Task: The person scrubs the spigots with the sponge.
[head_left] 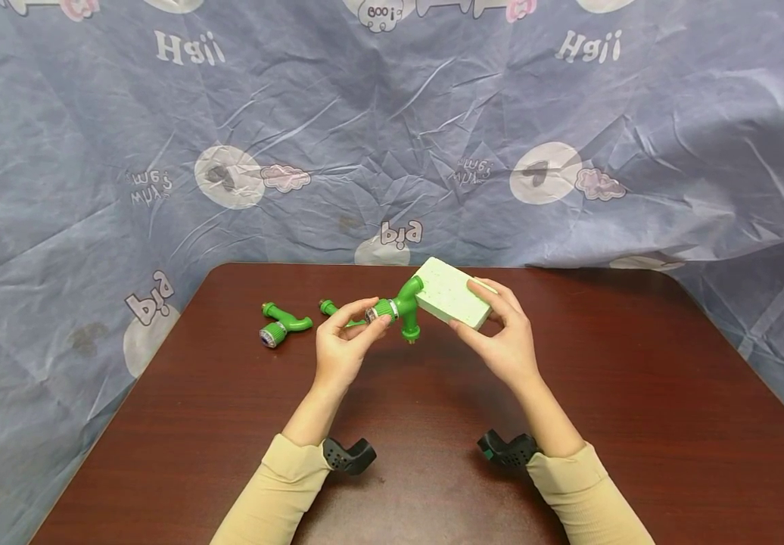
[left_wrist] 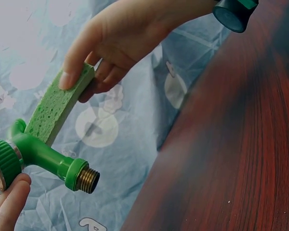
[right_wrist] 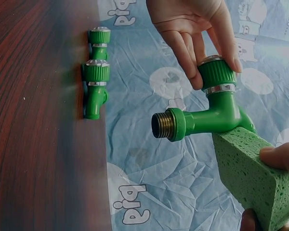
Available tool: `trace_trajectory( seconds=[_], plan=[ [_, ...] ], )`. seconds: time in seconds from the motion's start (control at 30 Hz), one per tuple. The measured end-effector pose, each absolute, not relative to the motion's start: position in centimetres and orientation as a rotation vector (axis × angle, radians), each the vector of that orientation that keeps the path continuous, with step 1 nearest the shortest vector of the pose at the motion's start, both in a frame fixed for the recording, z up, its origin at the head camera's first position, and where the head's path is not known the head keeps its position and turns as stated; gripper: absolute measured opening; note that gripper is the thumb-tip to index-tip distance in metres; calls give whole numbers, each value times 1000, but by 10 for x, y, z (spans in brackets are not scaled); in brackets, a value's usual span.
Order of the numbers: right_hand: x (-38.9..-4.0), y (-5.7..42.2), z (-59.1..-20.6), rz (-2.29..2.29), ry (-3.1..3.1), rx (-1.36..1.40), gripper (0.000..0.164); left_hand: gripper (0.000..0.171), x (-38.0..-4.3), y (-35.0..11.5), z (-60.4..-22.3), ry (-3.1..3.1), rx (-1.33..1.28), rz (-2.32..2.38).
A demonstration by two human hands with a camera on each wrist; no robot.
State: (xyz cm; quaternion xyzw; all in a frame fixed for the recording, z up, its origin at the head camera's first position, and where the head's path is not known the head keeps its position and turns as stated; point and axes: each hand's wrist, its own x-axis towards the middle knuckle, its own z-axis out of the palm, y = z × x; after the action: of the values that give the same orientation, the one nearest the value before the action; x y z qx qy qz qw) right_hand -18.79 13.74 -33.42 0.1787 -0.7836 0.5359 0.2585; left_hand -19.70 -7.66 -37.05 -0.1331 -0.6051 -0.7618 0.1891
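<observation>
Above the table, my left hand (head_left: 344, 341) grips a green faucet (head_left: 406, 303) by its ribbed knob. The faucet's brass threaded end (left_wrist: 88, 180) points away from the knob and shows in both wrist views. My right hand (head_left: 506, 333) pinches a light green sponge (head_left: 453, 291) between thumb and fingers. One end of the sponge (right_wrist: 248, 163) lies against the faucet's body near the spout. Two more green faucets lie on the table to the left: one faucet (head_left: 284, 324) in full sight, the other faucet (head_left: 328, 306) partly hidden behind my left hand.
The dark reddish wooden table (head_left: 603, 378) ends at a back edge just beyond the faucets. Behind it hangs a wrinkled blue-grey printed cloth (head_left: 365, 151). A black wrist device (head_left: 350, 456) sits on the left wrist, and another black device (head_left: 508, 448) on the right.
</observation>
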Motion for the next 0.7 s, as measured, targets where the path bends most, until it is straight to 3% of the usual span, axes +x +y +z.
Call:
trace_trajectory(
  seconds=[0.33, 0.7],
  plan=[
    [-188, 138, -334, 1447, -2114, 488, 54, 53, -202, -80, -379, -1736, -376, -2191],
    [-189, 139, -333, 1460, -2091, 492, 54, 48, -201, -80, -376, -1800, -316, -2141]
  ],
)
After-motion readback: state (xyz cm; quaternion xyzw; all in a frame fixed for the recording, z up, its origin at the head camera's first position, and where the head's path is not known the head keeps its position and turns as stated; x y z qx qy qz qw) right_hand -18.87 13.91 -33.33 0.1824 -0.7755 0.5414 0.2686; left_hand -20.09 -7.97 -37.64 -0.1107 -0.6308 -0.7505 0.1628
